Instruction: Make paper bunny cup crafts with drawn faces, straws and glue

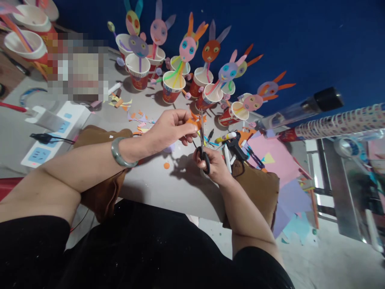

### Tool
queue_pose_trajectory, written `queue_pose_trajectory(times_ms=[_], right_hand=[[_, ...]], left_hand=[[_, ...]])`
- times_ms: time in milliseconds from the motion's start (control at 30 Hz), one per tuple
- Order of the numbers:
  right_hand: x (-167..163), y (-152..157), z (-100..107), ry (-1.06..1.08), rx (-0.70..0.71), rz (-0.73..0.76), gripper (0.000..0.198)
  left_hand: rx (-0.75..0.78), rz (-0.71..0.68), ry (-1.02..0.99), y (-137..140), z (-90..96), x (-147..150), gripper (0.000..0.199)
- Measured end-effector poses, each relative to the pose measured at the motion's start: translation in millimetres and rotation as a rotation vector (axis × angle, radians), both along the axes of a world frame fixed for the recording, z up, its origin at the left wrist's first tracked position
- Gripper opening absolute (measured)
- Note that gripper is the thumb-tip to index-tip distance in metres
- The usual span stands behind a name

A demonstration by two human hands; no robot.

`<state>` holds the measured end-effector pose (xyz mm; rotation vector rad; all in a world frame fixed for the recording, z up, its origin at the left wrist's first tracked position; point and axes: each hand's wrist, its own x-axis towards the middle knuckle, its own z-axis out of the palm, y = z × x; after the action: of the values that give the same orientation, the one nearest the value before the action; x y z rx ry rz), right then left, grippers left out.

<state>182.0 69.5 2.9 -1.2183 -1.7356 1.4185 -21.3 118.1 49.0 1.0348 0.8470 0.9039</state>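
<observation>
My left hand (174, 130), with a bangle on its wrist, pinches a small piece of orange paper (195, 121) above the table. Black-handled scissors (205, 158) are gripped in my right hand (216, 166), their blades pointing away from me and meeting the orange paper. Whether the blades are closed on it I cannot tell. A small orange paper disc (166, 165) lies on the table below my hands. Paper scraps (141, 120) are scattered left of my left hand. Just beyond the hands stands a red paper cup (173, 90) bearing a pink rabbit head (188, 49).
Several more rabbit cups (140, 76) line the blue wall (270, 36). On the right lie a black glue gun (237, 148), a yellow marker (226, 137), pink paper sheets (270, 156) and a long stack of cups (337, 124). A white power strip (54, 136) sits at left. Brown cushions (257, 192) flank me.
</observation>
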Motion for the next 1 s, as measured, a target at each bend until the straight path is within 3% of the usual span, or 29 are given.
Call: queue_pose_trajectory(times_ms=[1000], right_hand=[[-1.5,-0.7,0.8,0.012,0.001,-0.002,0.062]], left_hand=[[0.032,0.022,-0.025,1.2,-2.1,0.0,0.018]])
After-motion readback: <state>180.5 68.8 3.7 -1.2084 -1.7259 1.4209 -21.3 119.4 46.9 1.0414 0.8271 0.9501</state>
